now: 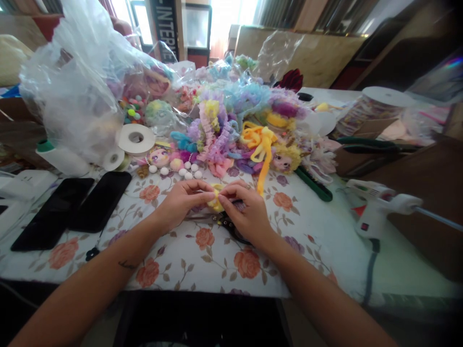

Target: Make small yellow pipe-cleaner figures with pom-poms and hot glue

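Both hands meet over the flowered tablecloth (pixel 202 262), fingertips pinched on a small yellow piece that looks like soft ribbon or yarn (pixel 216 205). My left hand (pixel 183 200) grips its left side between thumb and fingers. On the other side, my right hand (pixel 248 212) pinches its upper right edge, and its fingers partly cover the piece. Under my right hand lies a pair of scissors (pixel 226 221), dark-handled and largely hidden. Just beyond the hands sit white beads (pixel 188 174), a doll head with yellow curls (pixel 284 161) and a loose bundle of orange-yellow ribbon (pixel 258 140).
Two black phones (pixel 101 200) lie at left, near white ribbon rolls (pixel 136 139) and a big clear plastic bag (pixel 79 91). Pastel trims (pixel 217 120) heap up behind. A white glue gun (pixel 376 207) with its cable stands at right, near green-handled pliers (pixel 314 184).
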{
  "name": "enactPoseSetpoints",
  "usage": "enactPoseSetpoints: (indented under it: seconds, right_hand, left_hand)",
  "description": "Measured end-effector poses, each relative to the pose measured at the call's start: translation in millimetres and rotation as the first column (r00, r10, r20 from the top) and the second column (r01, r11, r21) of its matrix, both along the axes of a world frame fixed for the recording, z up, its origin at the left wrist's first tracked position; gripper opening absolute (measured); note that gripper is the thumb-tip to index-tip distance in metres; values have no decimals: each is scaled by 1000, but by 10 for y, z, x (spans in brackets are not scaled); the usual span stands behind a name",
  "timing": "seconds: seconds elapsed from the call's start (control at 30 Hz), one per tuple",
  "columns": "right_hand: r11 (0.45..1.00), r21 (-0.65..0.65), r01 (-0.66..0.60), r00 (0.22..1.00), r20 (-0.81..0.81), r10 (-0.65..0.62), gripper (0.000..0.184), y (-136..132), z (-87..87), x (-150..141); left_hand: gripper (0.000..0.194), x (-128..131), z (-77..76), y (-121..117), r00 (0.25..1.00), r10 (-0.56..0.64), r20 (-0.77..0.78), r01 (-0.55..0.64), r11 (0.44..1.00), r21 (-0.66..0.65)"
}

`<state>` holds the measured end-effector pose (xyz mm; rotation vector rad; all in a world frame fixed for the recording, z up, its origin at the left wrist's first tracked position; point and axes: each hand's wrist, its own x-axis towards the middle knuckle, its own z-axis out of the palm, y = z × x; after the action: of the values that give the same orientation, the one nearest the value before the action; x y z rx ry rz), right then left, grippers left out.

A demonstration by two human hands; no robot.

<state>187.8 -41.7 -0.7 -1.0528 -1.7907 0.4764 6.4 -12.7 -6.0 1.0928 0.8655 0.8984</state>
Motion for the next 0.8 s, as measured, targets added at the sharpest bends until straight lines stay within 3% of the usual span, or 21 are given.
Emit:
enactPoseSetpoints:
  seconds: [0.23,0.53,0.8]
  right_hand:
    - [999,16,-29,998,61,28,10,-13,-9,-14]
    - [989,143,-49,982,186,22,13,12,-67,-1]
    - [998,63,-11,993,119,4,10,17,-26,24]
  left_hand:
    - [19,9,-15,6,1000,14,8,-15,999,33]
    - [21,-14,-62,24,1000,11,-13,-11,1000,7]
    - [30,31,19,8,988,-24,154,38,995,-88]
